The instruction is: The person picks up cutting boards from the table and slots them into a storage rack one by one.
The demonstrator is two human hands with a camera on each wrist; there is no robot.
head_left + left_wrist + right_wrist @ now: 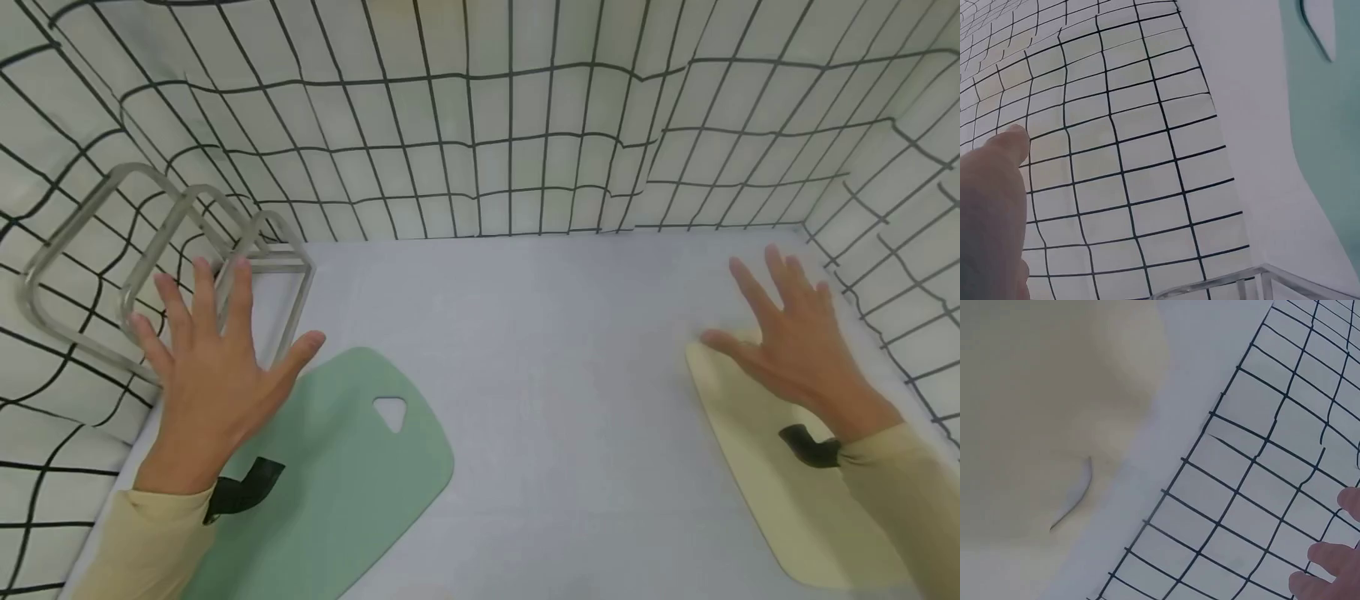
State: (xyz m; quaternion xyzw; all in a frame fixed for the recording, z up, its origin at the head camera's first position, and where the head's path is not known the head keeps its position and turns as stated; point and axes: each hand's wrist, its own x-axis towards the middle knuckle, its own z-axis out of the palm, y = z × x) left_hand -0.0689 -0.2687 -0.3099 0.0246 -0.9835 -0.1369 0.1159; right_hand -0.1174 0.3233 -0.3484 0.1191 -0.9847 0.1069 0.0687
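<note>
My left hand [217, 375], fingers spread and straight, hovers over the left edge of a green cutting board [352, 492] with a rounded triangular hole. Just beyond its fingertips stands a pale rack [288, 250] of several upright loops. On the other side, my right hand [798, 342] is also spread, palm down, above a cream cutting board [757, 467]. Nothing is held in either hand. In the right wrist view the cream board [1035, 412] shows a slot-like hole, and fingertips [1329, 556] enter at the lower right.
A white surface [570, 375] lies between the two boards. White walls with a black grid pattern [487, 167] rise at the back, left and right. Dark straps [243, 492] sit at both wrists, beside beige sleeves [150, 542].
</note>
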